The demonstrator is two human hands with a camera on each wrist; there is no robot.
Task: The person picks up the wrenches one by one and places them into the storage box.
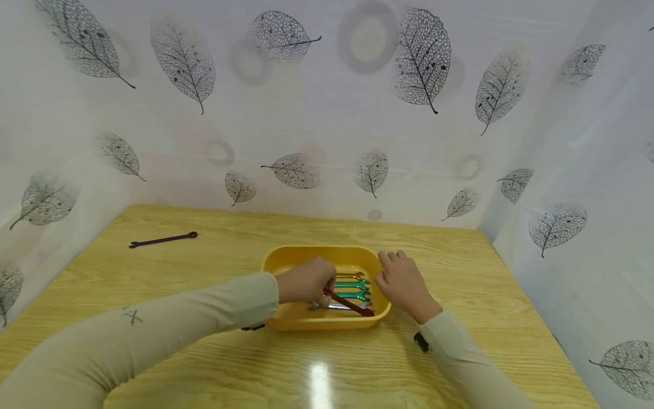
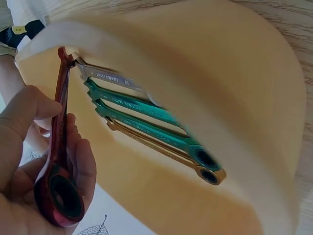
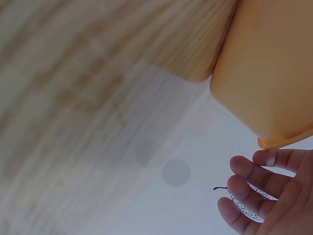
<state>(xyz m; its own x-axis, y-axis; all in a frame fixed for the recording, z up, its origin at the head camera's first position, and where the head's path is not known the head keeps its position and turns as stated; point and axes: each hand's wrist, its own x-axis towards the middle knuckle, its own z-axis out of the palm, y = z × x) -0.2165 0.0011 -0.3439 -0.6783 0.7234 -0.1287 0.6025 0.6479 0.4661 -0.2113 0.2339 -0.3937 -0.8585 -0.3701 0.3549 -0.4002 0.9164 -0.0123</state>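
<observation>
My left hand (image 1: 309,281) reaches into a yellow plastic bin (image 1: 327,325) and grips a red ratcheting combination wrench (image 2: 59,122). The ring end of this wrench lies toward the palm, and its open end slants down near the bin's near wall. Beside it on the bin floor lie a silver wrench (image 1: 339,307), two green wrenches (image 1: 352,295) and a gold wrench (image 2: 156,147), roughly parallel. At the bin's right rim is my right hand (image 1: 406,284), its fingers (image 3: 252,171) loosely bent and spread outside, one fingertip right at the rim.
A dark purple wrench (image 1: 163,240) lies on the wood-grain table (image 1: 204,363) at the far left. White cloth with a leaf print (image 1: 327,113) hangs behind the table and along its sides. Each wrist carries a dark strapped device (image 1: 422,342).
</observation>
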